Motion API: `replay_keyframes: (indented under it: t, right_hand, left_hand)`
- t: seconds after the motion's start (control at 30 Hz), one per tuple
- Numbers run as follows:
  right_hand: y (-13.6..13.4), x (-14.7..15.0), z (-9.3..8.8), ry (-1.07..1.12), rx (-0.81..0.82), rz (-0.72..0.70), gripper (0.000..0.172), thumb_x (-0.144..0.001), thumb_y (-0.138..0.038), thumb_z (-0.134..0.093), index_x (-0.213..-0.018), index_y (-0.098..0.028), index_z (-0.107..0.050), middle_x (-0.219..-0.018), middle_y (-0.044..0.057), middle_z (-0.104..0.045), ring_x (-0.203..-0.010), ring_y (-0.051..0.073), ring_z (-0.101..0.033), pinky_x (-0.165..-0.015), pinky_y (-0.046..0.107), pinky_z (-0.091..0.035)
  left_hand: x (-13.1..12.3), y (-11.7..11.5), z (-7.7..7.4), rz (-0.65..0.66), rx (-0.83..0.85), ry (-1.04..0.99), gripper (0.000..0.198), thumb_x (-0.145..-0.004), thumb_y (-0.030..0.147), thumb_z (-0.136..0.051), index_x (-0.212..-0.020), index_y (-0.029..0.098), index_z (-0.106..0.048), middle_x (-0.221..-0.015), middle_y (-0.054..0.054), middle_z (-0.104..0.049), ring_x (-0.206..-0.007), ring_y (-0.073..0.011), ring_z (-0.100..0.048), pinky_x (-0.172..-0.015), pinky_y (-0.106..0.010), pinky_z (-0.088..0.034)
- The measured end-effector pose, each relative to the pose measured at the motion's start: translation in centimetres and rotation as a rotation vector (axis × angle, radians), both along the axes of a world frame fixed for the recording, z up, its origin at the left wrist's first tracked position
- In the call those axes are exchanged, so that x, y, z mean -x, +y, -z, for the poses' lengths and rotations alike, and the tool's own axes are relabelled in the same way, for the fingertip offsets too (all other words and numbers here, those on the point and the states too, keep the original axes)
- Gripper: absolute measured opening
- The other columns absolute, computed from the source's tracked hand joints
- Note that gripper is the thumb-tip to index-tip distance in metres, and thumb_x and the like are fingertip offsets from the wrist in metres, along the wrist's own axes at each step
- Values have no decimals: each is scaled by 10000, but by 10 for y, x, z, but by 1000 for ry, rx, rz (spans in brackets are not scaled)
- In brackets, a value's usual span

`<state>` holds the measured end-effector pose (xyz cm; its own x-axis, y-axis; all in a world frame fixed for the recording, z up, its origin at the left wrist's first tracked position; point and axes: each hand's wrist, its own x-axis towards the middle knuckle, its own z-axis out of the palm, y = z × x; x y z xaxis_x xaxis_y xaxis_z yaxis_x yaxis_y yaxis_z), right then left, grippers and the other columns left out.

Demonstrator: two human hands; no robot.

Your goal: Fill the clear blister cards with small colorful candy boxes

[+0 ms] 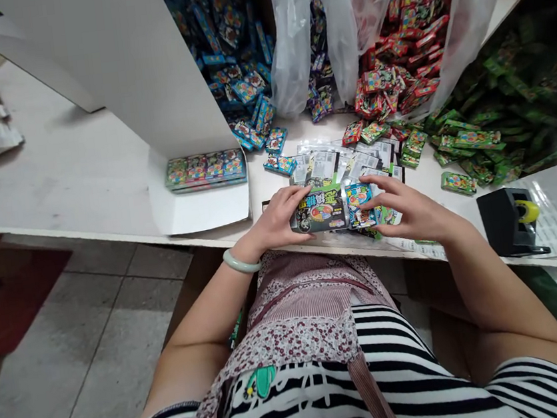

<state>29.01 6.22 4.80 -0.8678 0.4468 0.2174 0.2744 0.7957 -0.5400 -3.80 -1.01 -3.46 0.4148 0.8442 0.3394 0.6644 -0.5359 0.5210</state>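
Note:
My left hand (280,219) is wrapped round a black and green printed candy box (321,209) at the front of the table. At the box's right end, my right hand (412,210) pinches a small blue candy packet (359,196) between thumb and fingers. The packet touches or overlaps the box's end; how far it reaches inside cannot be seen. Under and behind the hands lie several flat printed cartons with barcodes (323,163), partly hidden. Two loose blue packets (279,164) rest just behind my left hand.
A white open box (205,210) holding rows of packets stands left. Piles of blue (244,85), purple (321,100), red (379,83) and green packets (472,140) line the back, some in clear bags (293,53). A black tape dispenser (504,220) sits at right.

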Motion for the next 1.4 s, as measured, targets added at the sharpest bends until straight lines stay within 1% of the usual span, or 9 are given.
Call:
replay_keyframes:
  t: [0.13, 0.23, 0.5, 0.7, 0.87, 0.93, 1.0, 1.23, 1.4]
  right_hand:
    - [-2, -4, -13, 104, 76, 36, 334, -810, -249, -733, -1137, -294, -683, -1492, 90, -498, -1386, 313, -494, -1142, 510, -427]
    - [1, -4, -19, 114, 184, -13, 331, -797, -259, -753, -1118, -304, -690, -1481, 68, -522, -1394, 298, -493, -1158, 486, -415]
    - [11, 7, -13, 34, 223, 15, 313, -771, -250, -740, -1079, -279, -692, -1462, 85, -532, -1369, 294, -515, -1157, 501, -401]
    - [21, 6, -15, 20, 265, 9, 309, -748, -305, -768, -1051, -294, -709, -1429, 56, -568, -1328, 294, -547, -1149, 510, -411]
    - [18, 7, -19, 59, 204, 90, 292, -777, -354, -760, -1061, -311, -708, -1420, 46, -560, -1353, 320, -513, -1168, 555, -383]
    - [14, 10, -18, 88, 149, 153, 310, -779, -363, -760, -1079, -309, -704, -1437, 56, -532, -1380, 341, -478, -1177, 572, -363]
    - [10, 12, -16, 103, 116, 175, 328, -775, -362, -763, -1092, -307, -698, -1451, 63, -506, -1393, 354, -456, -1173, 578, -365]
    - [5, 10, -4, 121, 117, 56, 340, -794, -304, -752, -1126, -317, -681, -1452, 66, -478, -1375, 335, -467, -1149, 551, -399]
    - [6, 10, -4, 59, 119, -2, 330, -782, -314, -762, -1101, -308, -681, -1427, 71, -495, -1352, 326, -484, -1131, 544, -416]
  left_hand:
    - [1, 1, 1, -28, -25, -18, 1062, -723, 555, -803, -1573, 229, -258, -1381, -174, -473, -1271, -360, -496, -1092, -568, -443]
    - [-2, 1, 1, -2, -29, -24, 1086, -710, 578, -807, -1580, 237, -254, -1393, -175, -469, -1274, -370, -491, -1094, -576, -438]
    - [-10, 0, 3, 62, -22, -56, 1127, -689, 639, -807, -1584, 252, -241, -1395, -183, -471, -1278, -370, -492, -1084, -580, -450]
    - [-10, 2, 1, 105, 73, -134, 1044, -712, 608, -800, -1564, 271, -299, -1405, -166, -489, -1277, -353, -510, -1089, -570, -453]
    - [-9, 2, -1, 35, 120, -164, 1048, -666, 622, -825, -1533, 250, -368, -1410, -166, -490, -1310, -365, -486, -1126, -583, -417]
    - [-9, 1, -1, 10, 127, -172, 1056, -659, 626, -828, -1530, 242, -371, -1400, -167, -493, -1307, -364, -488, -1126, -583, -416]
    - [-8, 1, -1, -3, 124, -179, 1058, -657, 627, -828, -1528, 238, -371, -1391, -164, -496, -1297, -359, -495, -1122, -577, -422]
    - [-9, -3, 1, -64, 87, -135, 1052, -664, 599, -826, -1533, 227, -364, -1388, -167, -491, -1286, -366, -491, -1116, -577, -420]
    - [-10, -5, 0, 0, 41, -102, 1085, -670, 642, -814, -1551, 229, -334, -1381, -176, -498, -1275, -365, -501, -1099, -569, -433]
